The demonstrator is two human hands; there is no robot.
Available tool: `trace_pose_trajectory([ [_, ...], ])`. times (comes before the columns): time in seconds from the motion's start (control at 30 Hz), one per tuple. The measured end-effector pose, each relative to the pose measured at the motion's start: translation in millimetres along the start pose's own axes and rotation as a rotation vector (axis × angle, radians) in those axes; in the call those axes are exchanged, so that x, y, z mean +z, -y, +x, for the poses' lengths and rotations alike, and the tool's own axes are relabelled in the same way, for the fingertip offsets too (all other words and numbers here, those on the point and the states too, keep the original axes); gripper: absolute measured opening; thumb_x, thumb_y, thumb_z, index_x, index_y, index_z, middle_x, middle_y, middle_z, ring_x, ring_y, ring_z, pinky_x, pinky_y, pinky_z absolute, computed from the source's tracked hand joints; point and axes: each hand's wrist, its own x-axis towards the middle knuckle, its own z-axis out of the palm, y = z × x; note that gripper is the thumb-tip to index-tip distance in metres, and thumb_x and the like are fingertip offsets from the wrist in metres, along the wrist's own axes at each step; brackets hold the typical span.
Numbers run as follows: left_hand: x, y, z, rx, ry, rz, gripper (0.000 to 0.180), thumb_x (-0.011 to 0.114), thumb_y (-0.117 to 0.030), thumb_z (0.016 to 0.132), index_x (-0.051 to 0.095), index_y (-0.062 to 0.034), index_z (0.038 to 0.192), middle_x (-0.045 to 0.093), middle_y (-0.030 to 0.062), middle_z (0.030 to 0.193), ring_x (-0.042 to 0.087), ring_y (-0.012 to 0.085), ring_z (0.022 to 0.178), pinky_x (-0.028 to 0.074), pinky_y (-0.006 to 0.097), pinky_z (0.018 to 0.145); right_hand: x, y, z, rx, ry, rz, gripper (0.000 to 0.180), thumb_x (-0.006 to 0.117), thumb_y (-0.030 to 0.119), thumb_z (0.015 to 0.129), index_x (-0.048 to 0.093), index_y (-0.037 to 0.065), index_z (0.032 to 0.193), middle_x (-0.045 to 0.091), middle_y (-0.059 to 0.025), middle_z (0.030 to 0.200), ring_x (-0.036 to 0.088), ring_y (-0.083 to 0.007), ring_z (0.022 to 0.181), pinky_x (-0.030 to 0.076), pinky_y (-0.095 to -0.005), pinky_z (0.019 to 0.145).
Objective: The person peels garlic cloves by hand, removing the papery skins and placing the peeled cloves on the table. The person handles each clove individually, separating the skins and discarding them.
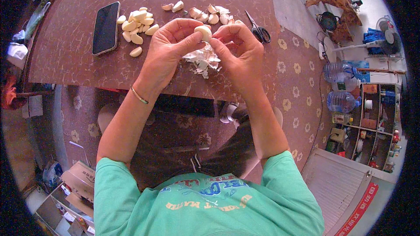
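Observation:
Between the thumb and fingers of my left hand [175, 41] is a pale garlic clove [203, 32]. My right hand [238, 48] is beside it, thumb and fingertips pinched together at the clove's right side; whether a bit of skin is between them is too small to tell. Beneath the hands lies a heap of white garlic peels [203, 61]. Several peeled cloves [139, 22] form a pile left of my left hand, with one peeled clove [136, 52] apart from it. Beyond my hands are several unpeeled cloves [213, 19].
A black phone [106, 28] lies left of the peeled pile on the brown marbled table [70, 61]. Dark-handled scissors [261, 34] rest right of my right hand. Off the table's right side stand large water bottles [341, 101] and a shelf unit [376, 126].

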Motion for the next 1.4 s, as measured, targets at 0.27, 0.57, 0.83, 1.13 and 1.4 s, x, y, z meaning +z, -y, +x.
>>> trace_pose_trajectory([
  [0.27, -1.7, 1.8, 0.2, 0.075, 0.017, 0.148, 0.025, 0.077, -0.011, 0.095, 0.07, -0.0018, 0.118, 0.076, 0.0092, 0.115, 0.072, 0.0156, 0.104, 0.06, 0.031, 0.092, -0.8, 2.6, -1.5, 0.051, -0.008, -0.125, 0.012, 0.078, 0.012, 0.092, 0.069, 0.003, 0.093, 0.07, -0.0036, 0.083, 0.065, -0.011, 0.073, 0.053, -0.0275, 0.067],
  [0.57, -4.5, 1.3, -0.7, 0.015, 0.008, 0.109, 0.027, 0.076, -0.017, 0.096, 0.07, -0.0029, 0.118, 0.076, 0.0071, 0.112, 0.072, 0.0156, 0.101, 0.062, 0.032, 0.09, -7.0, -0.6, 2.2, -0.018, -0.012, -0.098, 0.011, 0.078, 0.01, 0.091, 0.071, 0.005, 0.099, 0.07, -0.0032, 0.089, 0.068, -0.0113, 0.077, 0.055, -0.0277, 0.069],
  [0.83, -0.6, 0.2, -1.9, 0.029, 0.012, 0.067, 0.025, 0.077, -0.017, 0.096, 0.071, -0.001, 0.115, 0.076, 0.01, 0.107, 0.073, 0.0141, 0.097, 0.061, 0.029, 0.089, -2.4, 1.7, 3.4, -0.081, 0.058, -0.104, 0.019, 0.081, 0.004, 0.086, 0.072, 0.005, 0.103, 0.07, -0.0051, 0.1, 0.071, -0.0136, 0.086, 0.059, -0.0273, 0.074],
  [1.13, -1.2, 0.3, -1.6, 0.021, 0.015, 0.044, 0.026, 0.077, -0.018, 0.096, 0.071, -0.0013, 0.114, 0.076, 0.0098, 0.108, 0.073, 0.0146, 0.098, 0.061, 0.031, 0.09, 0.3, -1.1, 2.7, -0.051, 0.034, -0.05, 0.017, 0.081, 0.004, 0.086, 0.072, 0.005, 0.1, 0.069, -0.0052, 0.102, 0.07, -0.0131, 0.087, 0.059, -0.0273, 0.073],
  [1.4, -0.5, 1.4, -0.7, 0.004, 0.012, 0.016, 0.026, 0.078, -0.019, 0.096, 0.071, -0.0015, 0.113, 0.076, 0.0099, 0.107, 0.073, 0.015, 0.098, 0.061, 0.031, 0.09, -3.1, -5.4, 4.4, -0.128, 0.05, -0.092, 0.017, 0.081, 0.005, 0.087, 0.071, 0.004, 0.101, 0.069, -0.005, 0.1, 0.07, -0.0128, 0.084, 0.059, -0.0272, 0.071],
])
